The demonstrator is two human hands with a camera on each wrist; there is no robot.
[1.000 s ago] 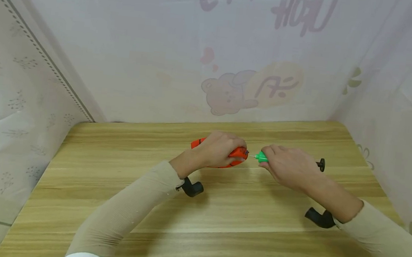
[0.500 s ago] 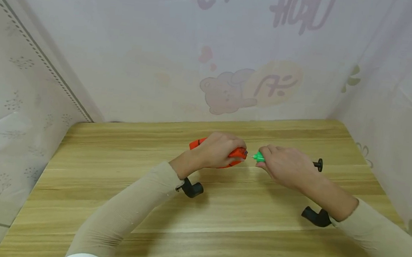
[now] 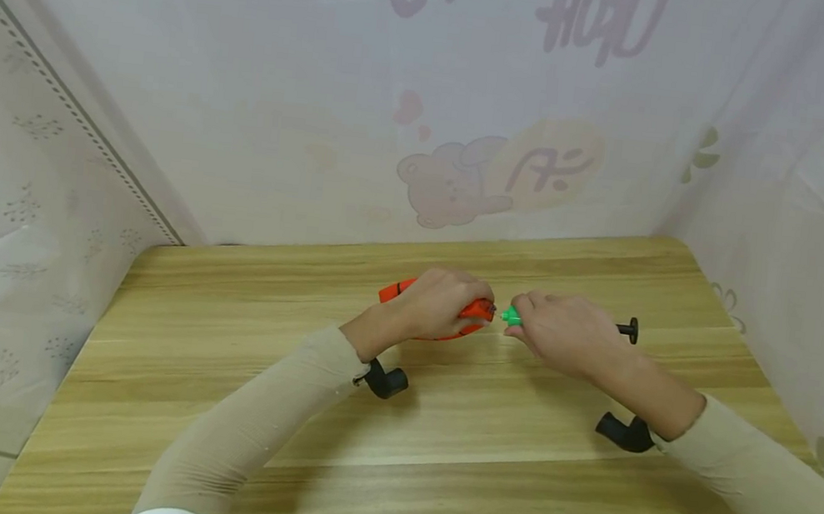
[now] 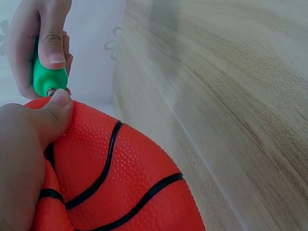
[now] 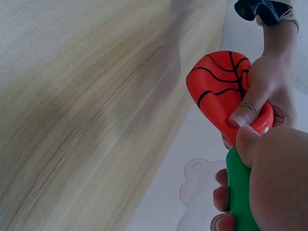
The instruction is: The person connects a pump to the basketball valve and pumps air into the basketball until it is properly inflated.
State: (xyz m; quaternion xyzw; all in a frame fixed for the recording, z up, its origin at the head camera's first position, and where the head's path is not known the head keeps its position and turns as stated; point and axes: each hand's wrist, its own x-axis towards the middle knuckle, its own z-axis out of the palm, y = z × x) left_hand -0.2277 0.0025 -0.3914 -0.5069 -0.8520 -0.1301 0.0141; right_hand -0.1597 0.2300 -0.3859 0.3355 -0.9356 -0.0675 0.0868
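Observation:
A soft, partly collapsed orange-red basketball (image 4: pixel 144 168) with black lines is pinched in my left hand (image 3: pixel 440 306), thumb pressed near its right end. My right hand (image 3: pixel 570 332) grips a green ball pump (image 5: pixel 240 185), fingers curled round its barrel. Out past the right hand sticks the pump's black plunger handle (image 3: pixel 629 330). The green nozzle (image 3: pixel 510 316) points at the ball from close by, and only a short bit of metal needle shows between them. In the left wrist view the nozzle end (image 4: pixel 50 86) meets the ball's edge at my left thumb.
Both hands work over a wood-grain table (image 3: pixel 419 476). Pale printed cloth (image 3: pixel 306 112) hangs behind it and along both sides. Black wrist mounts (image 3: pixel 386 380) jut below each forearm.
My right hand has moved left with the pump, closing the gap to the ball; less of the needle shows. The left hand holds the ball in nearly the same place.

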